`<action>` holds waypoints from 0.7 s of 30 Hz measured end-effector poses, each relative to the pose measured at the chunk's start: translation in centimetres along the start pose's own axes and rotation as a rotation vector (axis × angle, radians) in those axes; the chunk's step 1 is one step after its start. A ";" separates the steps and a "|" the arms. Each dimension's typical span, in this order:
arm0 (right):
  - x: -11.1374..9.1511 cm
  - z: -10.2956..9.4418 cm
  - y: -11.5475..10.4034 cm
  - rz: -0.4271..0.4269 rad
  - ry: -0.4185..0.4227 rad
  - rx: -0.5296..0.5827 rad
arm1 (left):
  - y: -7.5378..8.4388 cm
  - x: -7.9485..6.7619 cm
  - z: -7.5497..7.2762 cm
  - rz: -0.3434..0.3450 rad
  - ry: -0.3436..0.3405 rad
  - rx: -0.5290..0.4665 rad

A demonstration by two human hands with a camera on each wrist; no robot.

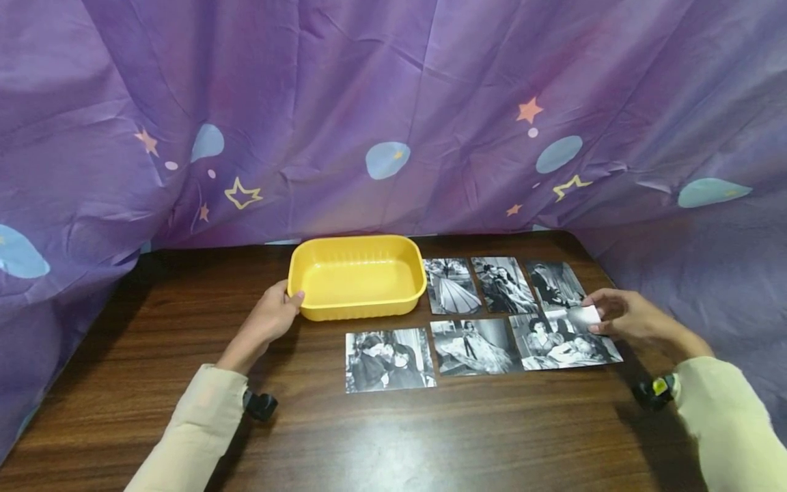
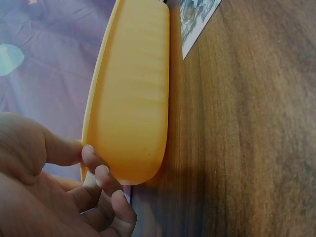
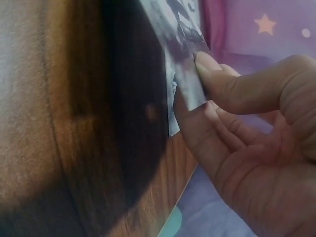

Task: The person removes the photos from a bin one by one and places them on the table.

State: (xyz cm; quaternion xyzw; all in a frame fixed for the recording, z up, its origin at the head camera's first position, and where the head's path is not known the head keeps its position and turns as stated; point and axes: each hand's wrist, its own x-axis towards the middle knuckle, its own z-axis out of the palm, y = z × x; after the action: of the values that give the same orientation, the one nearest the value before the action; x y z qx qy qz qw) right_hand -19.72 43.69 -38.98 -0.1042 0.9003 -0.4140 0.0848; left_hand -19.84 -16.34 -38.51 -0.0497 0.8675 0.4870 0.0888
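My left hand (image 1: 274, 313) grips the left rim of a yellow plastic basin (image 1: 356, 309), thumb over the edge. In the left wrist view the fingertips (image 2: 102, 170) curl against its outer wall. My right hand (image 1: 633, 318) pinches a black-and-white photo print (image 3: 190, 81) at its edge between thumb and fingers. In the head view this held photo catches glare and overlaps the lower right photo (image 1: 574, 350) on the table. The upper right photo (image 1: 556, 281) lies just beyond the hand. The held photo's picture is mostly obscured.
Two photos, a wide gown (image 1: 453, 287) and a couple (image 1: 504, 283), lie right of the basin. Nearer are another gown photo (image 1: 473, 347) and a two-figure photo (image 1: 390, 362). The brown wooden table (image 1: 295, 437) meets a purple star-patterned curtain (image 1: 344, 89) behind.
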 end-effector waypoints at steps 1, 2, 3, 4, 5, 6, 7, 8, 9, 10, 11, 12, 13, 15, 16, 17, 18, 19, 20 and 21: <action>0.0 0.1 0.0 0.013 -0.008 0.005 | 0.0 0.0 0.0 -0.001 -0.002 0.001; 0.0 0.1 0.1 0.015 -0.008 0.000 | 0.0 0.0 0.0 -0.002 -0.003 0.002; 0.1 0.2 0.2 0.000 -0.010 -0.013 | 0.0 0.1 0.0 -0.002 -0.004 0.003; 0.1 0.3 0.3 -0.016 -0.009 -0.032 | -0.1 0.1 0.0 -0.003 -0.005 0.004; 0.1 0.4 0.3 -0.030 -0.004 -0.058 | -0.1 0.1 0.0 -0.001 -0.008 0.005; 0.2 0.5 0.3 -0.031 -0.004 -0.071 | -0.1 0.1 0.0 -0.002 -0.009 0.006; 0.2 0.6 0.4 -0.027 -0.007 -0.089 | -0.1 0.1 0.0 -0.004 -0.010 0.007; 0.2 0.7 0.3 -0.025 -0.006 -0.111 | -0.2 0.1 0.0 -0.007 -0.010 0.006; 0.3 0.8 0.3 -0.014 -0.011 -0.126 | -0.2 0.1 0.0 -0.006 -0.011 0.007; 0.3 0.9 0.2 0.002 -0.017 -0.145 | -0.2 0.1 0.0 -0.008 -0.012 0.007; 0.3 1.0 0.1 0.021 -0.023 -0.151 | -0.1 0.1 -0.1 -0.005 -0.014 0.007; 0.2 1.0 0.0 0.041 -0.028 -0.158 | -0.2 0.1 -0.1 -0.005 -0.013 0.005; 0.2 1.1 -0.1 0.049 -0.024 -0.176 | -0.2 0.1 -0.1 -0.001 -0.014 0.004; 0.1 1.2 -0.2 0.065 -0.011 -0.195 | -0.1 0.1 -0.1 0.005 -0.015 0.002; 0.1 1.2 -0.3 0.067 -0.005 -0.207 | -0.1 0.1 -0.1 0.005 -0.016 0.002; 0.1 1.3 -0.4 0.071 0.004 -0.214 | -0.1 0.2 -0.1 0.005 -0.016 0.000; 0.1 1.3 -0.4 0.075 0.008 -0.225 | -0.2 0.2 -0.1 0.005 -0.014 0.000; 0.1 1.4 -0.4 0.082 0.012 -0.231 | -0.2 0.2 -0.1 0.003 -0.015 0.000; 0.1 1.4 -0.5 0.089 0.014 -0.233 | -0.2 0.1 -0.1 0.001 -0.015 -0.001; 0.1 1.5 -0.5 0.095 0.013 -0.237 | -0.2 0.1 -0.1 0.000 -0.014 -0.001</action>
State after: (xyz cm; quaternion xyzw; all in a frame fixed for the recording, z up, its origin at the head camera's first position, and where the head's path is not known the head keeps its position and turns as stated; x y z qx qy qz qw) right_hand -19.44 42.30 -39.57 -0.0679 0.9474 -0.3008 0.0857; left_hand -19.95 -16.49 -38.67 -0.0462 0.8667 0.4876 0.0948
